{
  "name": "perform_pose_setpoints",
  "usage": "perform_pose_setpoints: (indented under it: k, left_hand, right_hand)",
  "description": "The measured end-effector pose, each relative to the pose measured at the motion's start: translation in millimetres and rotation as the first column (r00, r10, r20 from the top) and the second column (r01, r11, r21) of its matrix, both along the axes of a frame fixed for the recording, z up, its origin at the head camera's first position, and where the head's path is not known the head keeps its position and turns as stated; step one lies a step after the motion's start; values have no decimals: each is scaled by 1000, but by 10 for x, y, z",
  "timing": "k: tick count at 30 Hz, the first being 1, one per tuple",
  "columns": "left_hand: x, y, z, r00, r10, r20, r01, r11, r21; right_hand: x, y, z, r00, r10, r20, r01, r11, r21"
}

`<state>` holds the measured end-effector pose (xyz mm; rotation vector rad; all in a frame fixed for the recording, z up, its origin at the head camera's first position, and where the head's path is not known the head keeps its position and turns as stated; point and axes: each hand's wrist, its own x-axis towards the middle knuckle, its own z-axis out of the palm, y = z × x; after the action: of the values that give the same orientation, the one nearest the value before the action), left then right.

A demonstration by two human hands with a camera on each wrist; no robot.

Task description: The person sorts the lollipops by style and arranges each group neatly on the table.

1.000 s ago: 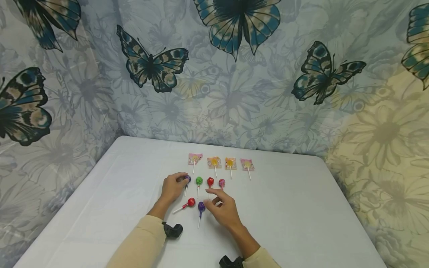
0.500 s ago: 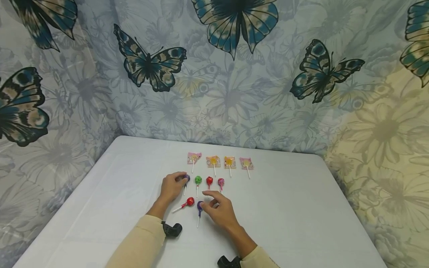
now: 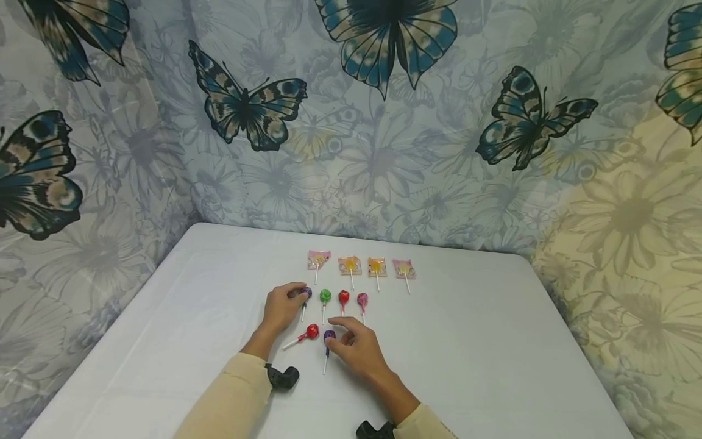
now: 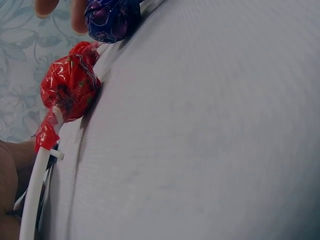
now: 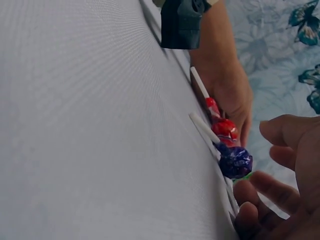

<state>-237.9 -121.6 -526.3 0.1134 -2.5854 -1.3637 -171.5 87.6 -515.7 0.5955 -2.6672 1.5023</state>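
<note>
At the left end of the middle row, my left hand (image 3: 282, 306) pinches a purple-wrapped lollipop (image 3: 308, 293) by its head, partly covered by the fingers. My right hand (image 3: 359, 347) hovers with fingers spread beside another purple lollipop (image 3: 329, 335) nearer me. In the right wrist view a gap shows between thumb and fingers, and that purple lollipop (image 5: 236, 161) lies on the cloth. A red lollipop (image 3: 312, 331) lies slanted to its left, and shows large in the left wrist view, where this red lollipop (image 4: 70, 89) is in front of the purple one (image 4: 112, 20).
The middle row continues with a green lollipop (image 3: 325, 296), a red lollipop (image 3: 343, 297) and a pink lollipop (image 3: 362, 299). Behind it, several flat lollipops in clear wrappers (image 3: 350, 266) form a row. White cloth covers the table (image 3: 466, 341); a butterfly-print backdrop (image 3: 384, 171) stands behind.
My right hand has come slightly toward me and to the left, from beside the middle-row red lollipop to the near purple one. The left hand has stayed in place.
</note>
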Motion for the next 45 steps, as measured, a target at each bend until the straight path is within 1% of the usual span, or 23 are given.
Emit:
perform_pose_setpoints:
  k: [6,9,16,20,29,35,42,45]
  left_hand:
    - [-9,-2,1,1000,-1,-10,1,1000,-4]
    - [-12,-6,0,1000,1,-5,-1,1000,-2]
    - [-10,-5,-7,1000,0,-6,0,1000,4]
    - [-9,-2,-8,1000,-1,-13,2,1000,4]
    - [-12,-16,-12,1000,-6,-18,7,1000,7]
    - [-19,-26,-17,1000,-10,-23,10,1000,10]
    - [-19,-16,-17,1000,-7,-19,7,1000,10]
    - [-19,-19,-19,1000,-7,-16,8,1000,9]
  right_hand:
    - [-10,-13,-21,999,22,-26,-21,1000,19]
    - [-13,-21,-36,999,30,-39,-29,999,32]
    - [-22,-38,-80,996,22,-92,-15,997,76]
    - [-24,-39,-85,994,16,-111,-7,997,82]
    - [-29,-45,-75,996,11,-91,-1,994,110]
    - [-16,-43,-59,996,10,-88,-2,995,98]
    - [22,-36,-22,998,10,-62,-7,999,46]
    - [28,-41,-10,997,19,-77,-18,1000,24]
